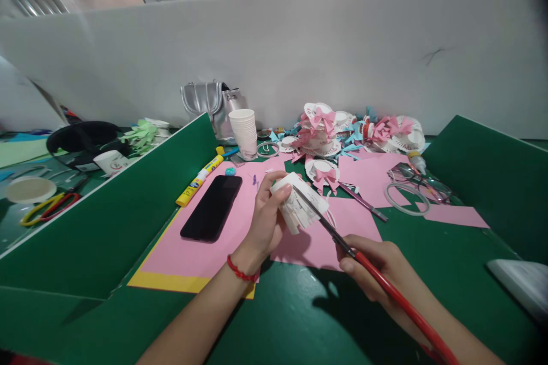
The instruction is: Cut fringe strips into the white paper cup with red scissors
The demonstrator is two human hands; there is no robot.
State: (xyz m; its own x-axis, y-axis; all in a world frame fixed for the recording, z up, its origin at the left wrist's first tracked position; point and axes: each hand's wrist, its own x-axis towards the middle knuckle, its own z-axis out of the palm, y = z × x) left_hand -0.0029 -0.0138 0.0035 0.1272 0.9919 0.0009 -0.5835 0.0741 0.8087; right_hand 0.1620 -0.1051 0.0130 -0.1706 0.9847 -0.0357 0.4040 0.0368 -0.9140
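Observation:
My left hand grips a white paper cup whose wall is cut into strips at the lower edge. The thumb lies over its near side. In my right hand is a pair of scissors with long red handles and dark blades. The blades reach up and left to the cup and lie against its printed wall; how far they are apart is hard to make out. Pink paper lies under both hands. Just beyond the cup sits a small white paper hat with a pink bow.
A black phone and a yellow glue stick lie left. Stacked paper cups stand behind, beside a silver bag. Several decorated paper hats are piled at the back. Glasses lie right. Green dividers flank the table.

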